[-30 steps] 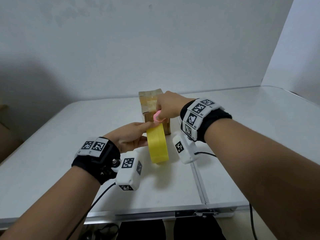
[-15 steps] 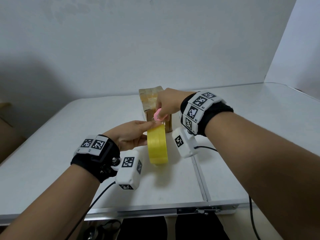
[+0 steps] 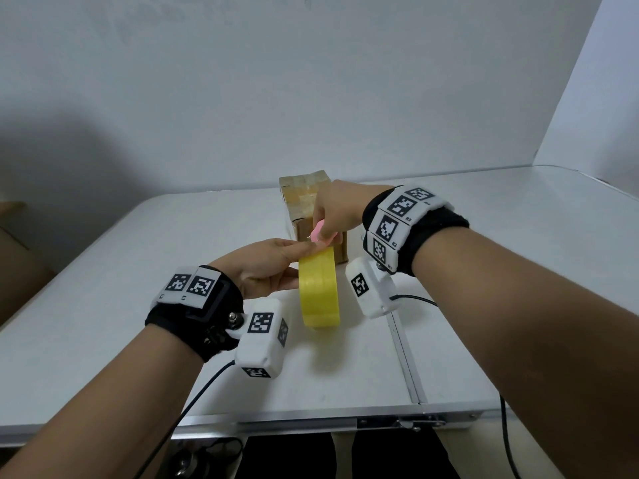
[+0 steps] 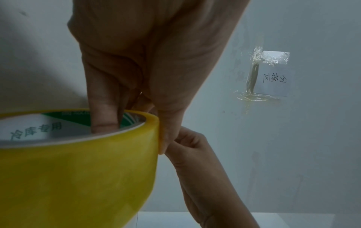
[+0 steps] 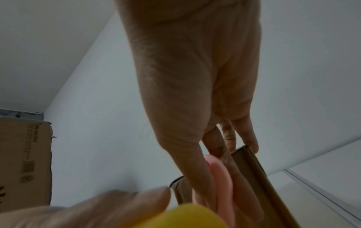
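My left hand (image 3: 262,267) grips the yellow tape roll (image 3: 320,292) in front of the cardboard box (image 3: 301,198). My right hand (image 3: 337,209) pinches a pink cutter (image 3: 318,233) at the roll's top. The blade could nick my left fingertips (image 3: 301,249), which are just beside it.

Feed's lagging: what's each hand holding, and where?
Left hand grips the yellow tape roll at its top rim; right hand pinches a pink tool by its body.

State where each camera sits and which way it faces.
Head: head-worn, faces forward and down at the table, box, left hand, right hand, forearms.
Left wrist: looks along the left hand's fingers gripping the tape, toward a wall note.
Right wrist: looks along the right hand's fingers pinching a pink tool, beside the box.
Shared: all three show the tape; each wrist view shows the other hand.
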`<state>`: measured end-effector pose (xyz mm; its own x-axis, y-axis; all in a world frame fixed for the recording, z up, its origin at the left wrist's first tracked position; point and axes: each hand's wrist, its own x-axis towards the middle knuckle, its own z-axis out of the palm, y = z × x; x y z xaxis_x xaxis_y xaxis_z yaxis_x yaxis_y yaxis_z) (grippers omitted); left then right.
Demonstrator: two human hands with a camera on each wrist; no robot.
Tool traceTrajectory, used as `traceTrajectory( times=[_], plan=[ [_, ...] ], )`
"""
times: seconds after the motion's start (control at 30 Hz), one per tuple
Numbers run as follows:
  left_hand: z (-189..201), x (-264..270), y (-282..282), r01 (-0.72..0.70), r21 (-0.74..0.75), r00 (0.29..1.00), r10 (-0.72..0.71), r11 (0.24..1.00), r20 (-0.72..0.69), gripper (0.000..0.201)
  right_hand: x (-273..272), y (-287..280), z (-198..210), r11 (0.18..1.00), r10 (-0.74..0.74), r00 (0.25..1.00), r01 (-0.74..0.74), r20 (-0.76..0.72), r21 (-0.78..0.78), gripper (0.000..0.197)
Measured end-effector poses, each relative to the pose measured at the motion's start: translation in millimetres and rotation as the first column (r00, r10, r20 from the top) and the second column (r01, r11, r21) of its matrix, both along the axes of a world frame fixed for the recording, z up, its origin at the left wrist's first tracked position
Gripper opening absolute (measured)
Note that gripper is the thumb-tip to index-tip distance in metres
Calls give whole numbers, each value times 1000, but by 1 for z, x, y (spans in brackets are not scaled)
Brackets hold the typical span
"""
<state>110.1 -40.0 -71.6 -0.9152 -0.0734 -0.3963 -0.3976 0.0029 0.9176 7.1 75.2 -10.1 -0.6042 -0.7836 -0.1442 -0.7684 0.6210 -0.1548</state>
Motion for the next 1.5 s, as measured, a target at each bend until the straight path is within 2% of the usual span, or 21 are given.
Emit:
traceTrajectory(
  times=[0.23,0.4,0.57,0.73,0.93,1.07,1.13,1.2,1.27,1.4,1.5],
  plan=[
    [0,-2,1,-15,48,1000,16,999,-7,24,8,-2,-2,1000,-1,997,1,-73,3,30],
    [1,-2,1,-22,46,1000,23,999,-2,21,8,-2,-1,1000,4,996,-1,-88,25,31],
    [4,-3,3,-6,7,1000,6,1000,4,36,10,-2,5,996,4,996,4,-85,85,28],
    [4,-2,1,9,22,1000,-9,1000,0,31,11,-6,3,994,8,992,5,-128,105,16],
    [6,-2,1,6,11,1000,-6,1000,6,40,6,0,11,996,-25,1000,26,-14,82,28],
    [5,-5,2,-1,4,1000,1,1000,4,36,6,-2,7,995,-12,999,17,-45,102,25],
    [5,-5,1,7,8,1000,-8,1000,8,25,7,-6,0,990,-5,992,22,-122,136,11],
    [6,-4,0,37,19,999,-37,999,21,21,10,-7,-4,977,11,980,32,-197,213,28],
    [6,-2,1,56,21,998,-56,998,26,24,14,-5,-2,966,5,977,51,-214,254,36],
    [8,2,-1,43,7,998,-44,999,39,18,16,-3,3,965,-8,980,60,-198,255,34],
    [11,7,-4,70,-1,995,-69,998,67,23,13,-3,1,975,-29,983,67,-179,213,31]
  ],
)
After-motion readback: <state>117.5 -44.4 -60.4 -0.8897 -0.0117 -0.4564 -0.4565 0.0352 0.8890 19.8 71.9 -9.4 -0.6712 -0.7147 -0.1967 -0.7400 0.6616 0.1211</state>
